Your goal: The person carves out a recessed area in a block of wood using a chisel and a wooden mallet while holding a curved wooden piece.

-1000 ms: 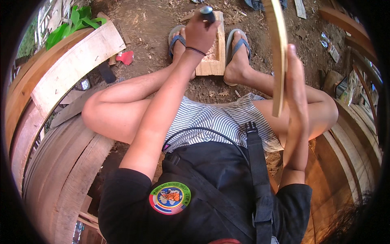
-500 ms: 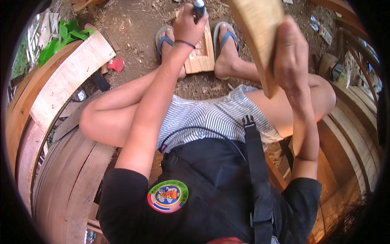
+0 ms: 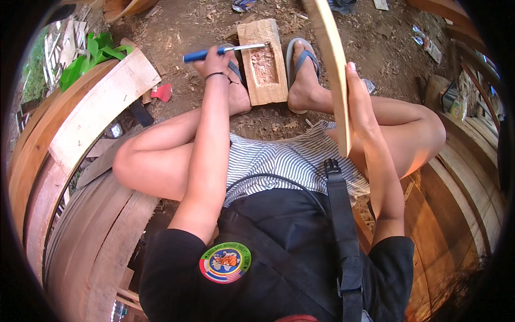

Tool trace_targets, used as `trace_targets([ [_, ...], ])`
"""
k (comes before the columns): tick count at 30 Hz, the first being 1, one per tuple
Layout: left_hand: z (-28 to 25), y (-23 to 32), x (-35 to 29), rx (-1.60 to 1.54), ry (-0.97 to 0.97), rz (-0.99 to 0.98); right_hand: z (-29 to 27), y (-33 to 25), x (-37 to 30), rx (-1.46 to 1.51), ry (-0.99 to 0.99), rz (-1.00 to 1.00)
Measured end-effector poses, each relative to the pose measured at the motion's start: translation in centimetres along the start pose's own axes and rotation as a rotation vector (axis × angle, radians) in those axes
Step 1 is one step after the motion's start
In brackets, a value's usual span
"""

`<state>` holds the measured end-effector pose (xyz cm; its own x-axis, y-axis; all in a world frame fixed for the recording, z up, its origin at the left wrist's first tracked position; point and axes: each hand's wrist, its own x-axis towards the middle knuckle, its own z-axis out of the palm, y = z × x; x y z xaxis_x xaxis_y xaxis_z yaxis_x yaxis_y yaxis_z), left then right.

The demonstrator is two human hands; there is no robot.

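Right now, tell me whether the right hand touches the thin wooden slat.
Touching. The head view shows the right hand wrapped along the thin wooden slat, fingers pressed against its edge.

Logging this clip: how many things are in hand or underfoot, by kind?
Blue-handled tool in the left hand: 1
Thin wooden slat in the right hand: 1
Hollowed wooden block between the feet: 1
Sandals: 2
Total: 5
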<state>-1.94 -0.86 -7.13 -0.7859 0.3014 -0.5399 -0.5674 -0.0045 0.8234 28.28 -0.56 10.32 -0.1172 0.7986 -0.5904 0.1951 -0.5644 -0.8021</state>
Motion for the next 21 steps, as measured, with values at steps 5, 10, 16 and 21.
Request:
trace_targets([
  [5, -0.5, 3.0, -0.9, 0.058, -0.13, 0.049, -0.7, -1.0, -0.5, 0.185, 0.03, 0.23],
  [10, 3.1, 3.4, -2.5, 0.401, -0.526, 0.262, -0.5, -2.4, -1.0, -0.118, -0.074, 0.048],
  [16, 2.8, -0.1, -1.8, 0.583, -0.451, 0.541, 0.3, -1.7, -0.8, -0.133, -0.118, 0.028],
  [21, 1.9, -0.4, -2.3, 0.544, -0.442, 0.544, 0.5, -1.0, -0.6, -0.123, -0.099, 0.01],
])
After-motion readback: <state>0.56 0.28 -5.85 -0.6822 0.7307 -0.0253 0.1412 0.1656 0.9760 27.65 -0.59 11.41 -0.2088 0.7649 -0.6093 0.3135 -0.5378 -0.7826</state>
